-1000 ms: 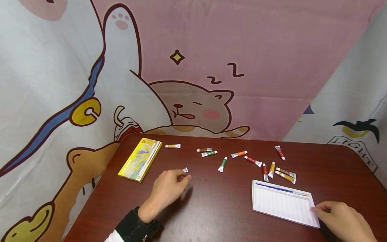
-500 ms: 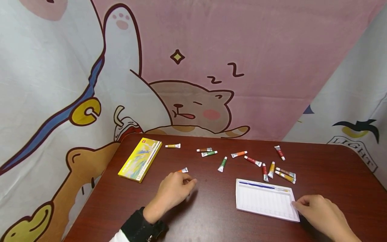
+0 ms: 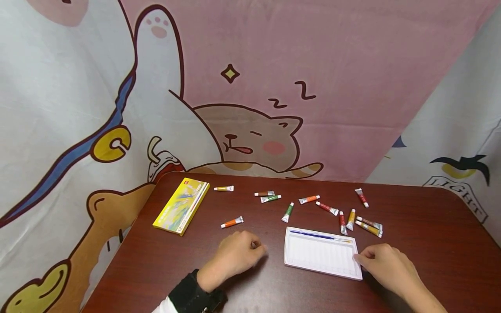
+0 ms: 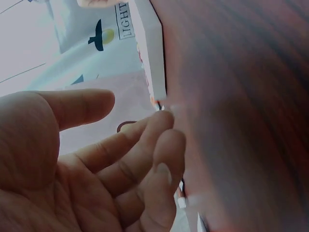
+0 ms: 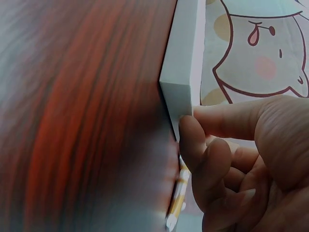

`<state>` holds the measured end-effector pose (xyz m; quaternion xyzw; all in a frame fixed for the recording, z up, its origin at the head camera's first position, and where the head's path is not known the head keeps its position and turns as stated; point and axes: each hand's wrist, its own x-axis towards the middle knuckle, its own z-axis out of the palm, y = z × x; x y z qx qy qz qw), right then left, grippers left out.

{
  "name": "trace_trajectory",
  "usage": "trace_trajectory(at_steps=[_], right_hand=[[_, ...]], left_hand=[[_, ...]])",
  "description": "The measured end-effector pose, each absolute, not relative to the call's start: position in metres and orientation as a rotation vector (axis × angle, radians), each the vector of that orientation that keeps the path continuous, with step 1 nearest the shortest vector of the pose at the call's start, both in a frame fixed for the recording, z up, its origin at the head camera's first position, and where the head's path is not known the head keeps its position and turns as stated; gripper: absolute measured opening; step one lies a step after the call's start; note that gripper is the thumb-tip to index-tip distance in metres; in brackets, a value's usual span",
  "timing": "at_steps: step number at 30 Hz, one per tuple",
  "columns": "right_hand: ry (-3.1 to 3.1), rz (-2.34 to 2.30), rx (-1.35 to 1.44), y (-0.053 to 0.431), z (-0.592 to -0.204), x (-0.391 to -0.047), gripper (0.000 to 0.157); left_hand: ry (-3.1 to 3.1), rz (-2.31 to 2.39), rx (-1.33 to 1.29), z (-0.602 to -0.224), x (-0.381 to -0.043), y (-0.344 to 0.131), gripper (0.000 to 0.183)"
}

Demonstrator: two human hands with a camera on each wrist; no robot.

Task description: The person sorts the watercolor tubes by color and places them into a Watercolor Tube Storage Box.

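A shallow white tray lies on the table, with a blue-handled paintbrush in its upper channel. My right hand pinches the tray's right edge between thumb and index finger; the right wrist view shows the grip at the corner of the white wall. My left hand hovers near the tray's left side, fingers loosely curved and holding nothing. In the left wrist view its fingers are apart from the thumb, and the tray stands beyond. An orange paint tube lies just behind the left hand.
A yellow paint box lies at the table's left. Several paint tubes are scattered behind the tray, including a green one, a red one and an ochre one. A printed cloth hangs beyond the table.
My right hand has slid the tray leftward along the table. The left hand has moved right and toward me, uncovering the orange paint tube.
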<state>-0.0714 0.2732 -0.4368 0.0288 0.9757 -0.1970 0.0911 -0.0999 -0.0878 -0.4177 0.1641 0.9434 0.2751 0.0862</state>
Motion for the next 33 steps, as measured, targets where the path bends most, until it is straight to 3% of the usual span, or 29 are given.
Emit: trace_trajectory(at_steps=[11, 24, 33], right_hand=[[2.927, -0.667, -0.026, 0.246, -0.439, -0.082, 0.037], [2.818, -0.727, 0.059, 0.22, -0.433, -0.096, 0.028], [2.784, -0.738, 0.083, 0.213, -0.434, -0.099, 0.028]], left_hand=[[2.77, 0.771, 0.461, -0.419, -0.099, -0.074, 0.024], [2.853, 0.649, 0.312, -0.422, -0.109, -0.071, 0.038], [2.871, 0.554, 0.263, -0.424, -0.118, -0.073, 0.035]])
